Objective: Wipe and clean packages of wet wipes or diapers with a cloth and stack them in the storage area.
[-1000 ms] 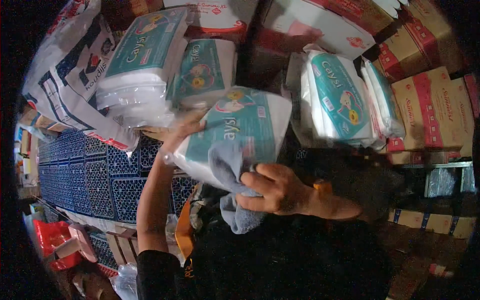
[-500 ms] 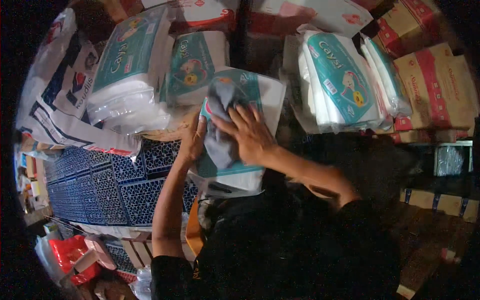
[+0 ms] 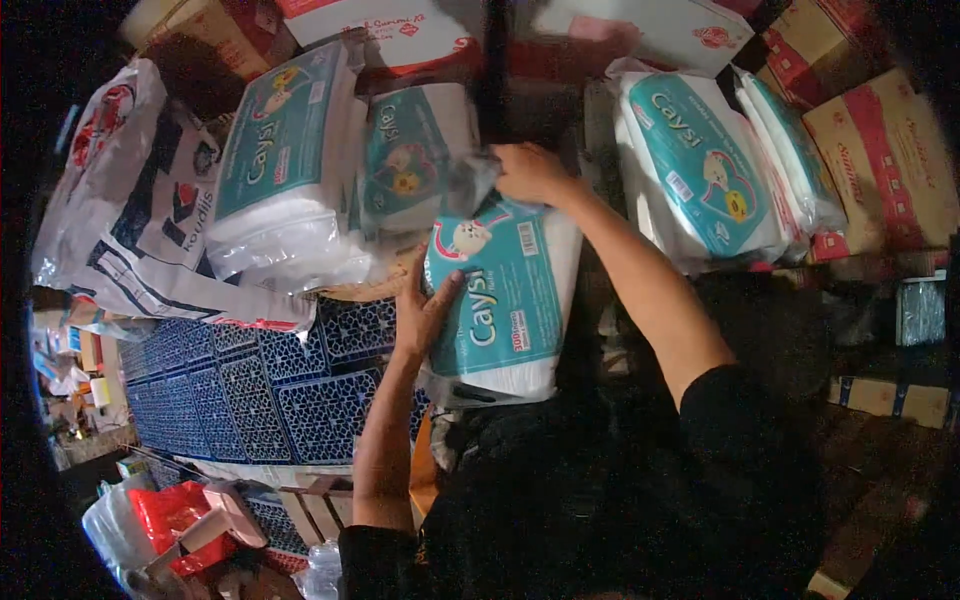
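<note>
L hand (image 3: pixel 418 315), loosely curled, thumb atop, held 9 o'clock edge of teal/wht plastic-wrapped pkg (image 3: pixel 510 300), ctr of view; R hand (image 3: pixel 532 175), fingers closed, gripped gry cloth (image 3: pixel 470 186) at pkg's 12 o'clock.

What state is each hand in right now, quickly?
Left hand: holding the teal-and-white package at its left side, thumb on top.
Right hand: closed on the grey cloth, which is blurred.

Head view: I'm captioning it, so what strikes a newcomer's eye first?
Likely the rectangular teal and white pack, centre, the left hand at its left side. Next, the right hand holding a blurred grey cloth at the pack's far end; then the red plastic bag, lower left.
</note>
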The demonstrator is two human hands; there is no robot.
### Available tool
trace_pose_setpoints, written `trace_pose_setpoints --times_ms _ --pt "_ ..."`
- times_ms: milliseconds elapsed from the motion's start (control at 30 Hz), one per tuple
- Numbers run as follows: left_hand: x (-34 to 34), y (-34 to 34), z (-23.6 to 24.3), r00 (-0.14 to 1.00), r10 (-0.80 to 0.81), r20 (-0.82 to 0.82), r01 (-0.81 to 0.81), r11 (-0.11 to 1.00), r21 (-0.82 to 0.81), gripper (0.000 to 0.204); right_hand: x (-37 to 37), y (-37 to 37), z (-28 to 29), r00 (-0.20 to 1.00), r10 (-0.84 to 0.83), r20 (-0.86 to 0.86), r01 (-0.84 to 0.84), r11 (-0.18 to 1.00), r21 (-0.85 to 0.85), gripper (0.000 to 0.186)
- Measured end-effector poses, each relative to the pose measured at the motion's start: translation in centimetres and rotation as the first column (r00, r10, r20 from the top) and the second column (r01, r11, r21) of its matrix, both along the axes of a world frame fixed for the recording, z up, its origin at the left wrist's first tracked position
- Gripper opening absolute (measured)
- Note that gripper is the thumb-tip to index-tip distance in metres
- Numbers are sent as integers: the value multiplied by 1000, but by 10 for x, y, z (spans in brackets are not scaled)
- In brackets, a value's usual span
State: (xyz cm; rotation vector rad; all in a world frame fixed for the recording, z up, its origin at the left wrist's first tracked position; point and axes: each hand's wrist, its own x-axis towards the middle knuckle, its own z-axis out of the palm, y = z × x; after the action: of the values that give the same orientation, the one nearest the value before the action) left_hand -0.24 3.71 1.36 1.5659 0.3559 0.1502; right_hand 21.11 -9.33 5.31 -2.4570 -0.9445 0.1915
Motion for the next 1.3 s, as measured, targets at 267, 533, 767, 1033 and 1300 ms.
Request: trace_pose_setpoints --times_ms 267,533,767,1033,1300 --pt "-18 4 -3 998 62 -7 -62 997 -34 43 -34 -94 -17 983 -166 81 145 965 220 42" --pt "-99 13 25 897 -265 -354 53 859 -509 60 -55 -121 -32 927 -314 -204 368 866 339 43" --pt "-75 -11 21 958 102 -269 -246 776 -580 54 -53 -108 -8 698 -174 -694 591 688 421 47" --pt "42 58 -57 995 75 -64 -95 535 -840 23 -61 -108 -25 792 29 -610 253 894 371 38" --pt "86 90 -130 832 537 135 -360 710 -605 37 -80 -100 -27 934 112 -338 59 887 458 41"
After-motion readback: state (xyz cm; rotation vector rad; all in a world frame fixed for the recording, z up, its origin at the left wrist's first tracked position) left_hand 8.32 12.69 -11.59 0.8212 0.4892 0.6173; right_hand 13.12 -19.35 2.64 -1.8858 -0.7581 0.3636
